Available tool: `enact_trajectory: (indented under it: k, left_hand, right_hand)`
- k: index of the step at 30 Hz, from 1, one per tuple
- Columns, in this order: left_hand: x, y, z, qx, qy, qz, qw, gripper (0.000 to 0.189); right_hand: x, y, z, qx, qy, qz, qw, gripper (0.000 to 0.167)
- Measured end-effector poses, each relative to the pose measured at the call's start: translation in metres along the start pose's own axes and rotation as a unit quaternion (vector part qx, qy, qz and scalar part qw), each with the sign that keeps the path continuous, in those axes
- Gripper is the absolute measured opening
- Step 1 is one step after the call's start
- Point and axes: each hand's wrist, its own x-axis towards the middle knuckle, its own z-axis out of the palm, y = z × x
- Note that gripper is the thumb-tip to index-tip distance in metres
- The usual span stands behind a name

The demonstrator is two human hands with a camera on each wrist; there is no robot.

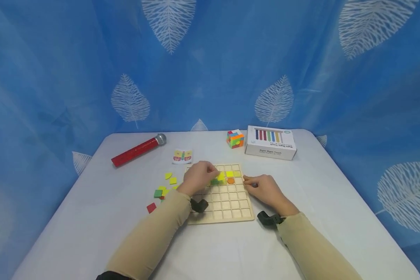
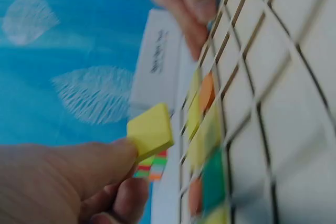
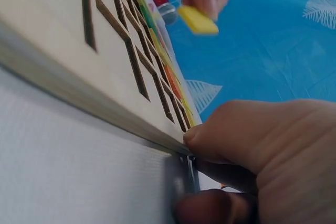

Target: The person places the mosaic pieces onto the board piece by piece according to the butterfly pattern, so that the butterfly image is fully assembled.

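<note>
My left hand (image 1: pixel 197 177) is over the upper part of a wooden grid board (image 1: pixel 227 213), pinching a yellow square tile (image 2: pixel 149 130) between thumb and fingers. In the left wrist view this tile hangs apart from the board. Set in the upper cells are an orange round tile (image 1: pixel 230 181), a green tile (image 2: pixel 213 181) and several yellow tiles (image 1: pixel 230 174). The left hand and forearm hide the board's left side in the head view. My right hand (image 1: pixel 267 190) grips the board's right edge near its upper corner, thumb (image 3: pixel 202 137) against the rim.
Loose yellow, green and red tiles (image 1: pixel 158 193) lie left of the board. Behind it are a small picture card (image 1: pixel 182 156), a red stick with a silver end (image 1: pixel 136 152), a colourful puzzle cube (image 1: pixel 235 139) and a white box (image 1: pixel 270 143). A blue leaf-patterned cloth surrounds the table.
</note>
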Motion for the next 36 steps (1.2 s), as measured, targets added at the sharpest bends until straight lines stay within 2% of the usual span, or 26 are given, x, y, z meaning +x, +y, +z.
enact_trajectory:
  k: [7,13,20,24,27,30,33,36]
  left_hand:
    - [0.015,0.024,0.032,0.022,-0.013,0.021,0.9995,0.018]
    - [0.024,0.040,0.044,0.063,-0.025,0.043,0.9968,0.017]
    - [0.031,0.044,0.053,0.112,-0.025,0.048,0.9922,0.014]
    - [0.033,0.043,0.056,0.125,-0.032,0.064,0.9895,0.012]
    - [0.033,0.043,0.055,0.124,-0.027,0.078,0.9889,0.010]
    - [0.026,0.040,0.047,0.105,-0.014,0.076,0.9914,0.008]
    - [0.011,0.030,0.033,0.079,0.004,0.068,0.9945,0.008]
    - [-0.011,0.013,0.010,0.053,0.020,0.044,0.9974,0.012]
  right_hand:
    - [-0.003,0.000,0.001,0.000,-0.009,-0.007,0.9999,0.023]
    - [-0.001,0.003,-0.001,-0.005,0.015,-0.031,0.9994,0.021]
    - [0.002,0.003,-0.001,-0.002,0.005,-0.021,0.9998,0.023]
    - [0.001,0.003,-0.002,-0.001,0.000,-0.010,0.9999,0.023]
    - [0.001,0.004,-0.003,0.002,0.002,-0.007,1.0000,0.023]
    - [0.001,0.003,-0.003,0.003,-0.002,-0.002,1.0000,0.023]
    - [0.000,0.002,-0.003,0.004,-0.010,0.009,0.9999,0.022]
    - [-0.001,0.000,-0.004,0.000,-0.013,0.019,0.9997,0.024]
